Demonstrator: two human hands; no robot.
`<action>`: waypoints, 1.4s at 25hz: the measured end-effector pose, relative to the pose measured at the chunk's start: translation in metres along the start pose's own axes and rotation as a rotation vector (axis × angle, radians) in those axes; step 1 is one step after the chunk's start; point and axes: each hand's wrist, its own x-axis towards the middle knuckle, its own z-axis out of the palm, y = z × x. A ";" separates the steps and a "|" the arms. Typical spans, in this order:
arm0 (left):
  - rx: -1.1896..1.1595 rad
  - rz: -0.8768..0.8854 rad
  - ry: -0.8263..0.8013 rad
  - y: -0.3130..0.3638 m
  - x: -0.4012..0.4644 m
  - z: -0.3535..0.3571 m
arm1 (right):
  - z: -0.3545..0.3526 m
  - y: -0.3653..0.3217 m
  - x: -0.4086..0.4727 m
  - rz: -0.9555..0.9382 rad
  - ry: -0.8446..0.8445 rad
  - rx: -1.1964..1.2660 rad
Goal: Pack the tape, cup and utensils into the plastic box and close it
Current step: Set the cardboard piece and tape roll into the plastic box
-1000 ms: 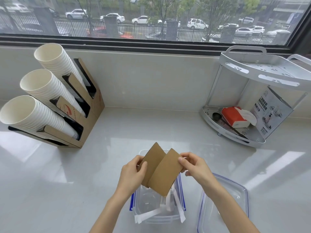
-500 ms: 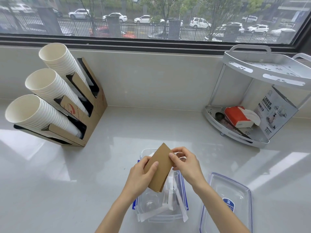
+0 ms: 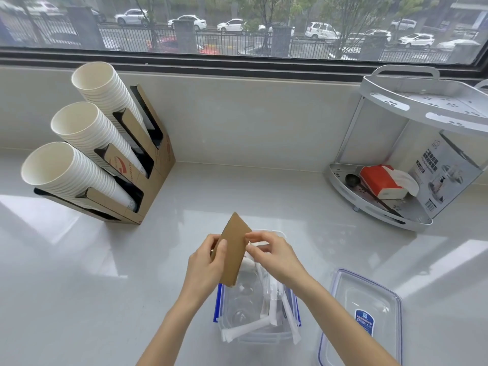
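Observation:
A clear plastic box (image 3: 286,305) with blue clips stands open on the counter in front of me. Several white paper-wrapped utensils (image 3: 272,313) lie in it, some poking over its rim, next to something clear at its bottom. Above the box I hold a flat brown cardboard cup sleeve (image 3: 233,253), folded narrow. My left hand (image 3: 208,262) grips its left edge, thumb on the front. My right hand (image 3: 274,256) pinches its right edge. The box's clear lid (image 3: 361,315), with a blue seal and a blue label, lies upside up to the right of the box.
A cardboard dispenser (image 3: 148,165) with three stacks of white paper cups (image 3: 79,136) stands at the back left. A white two-tier corner rack (image 3: 412,159) at the back right holds a red tissue pack (image 3: 380,180), a black scoop and a printed box. A window runs behind.
The two brown flaps that were spread apart have been pressed together into one narrow flat piece. My hands have come closer together over the box.

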 end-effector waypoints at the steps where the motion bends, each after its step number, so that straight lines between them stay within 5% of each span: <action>1: 0.012 -0.008 0.008 -0.001 -0.001 -0.002 | 0.003 -0.001 0.000 -0.005 -0.023 -0.006; 13: 0.153 0.001 -0.047 -0.024 -0.020 -0.012 | 0.032 0.007 -0.008 -0.010 -0.189 -0.164; 35: 0.235 0.086 -0.022 -0.032 -0.022 0.002 | 0.033 0.010 -0.016 -0.070 -0.130 -0.143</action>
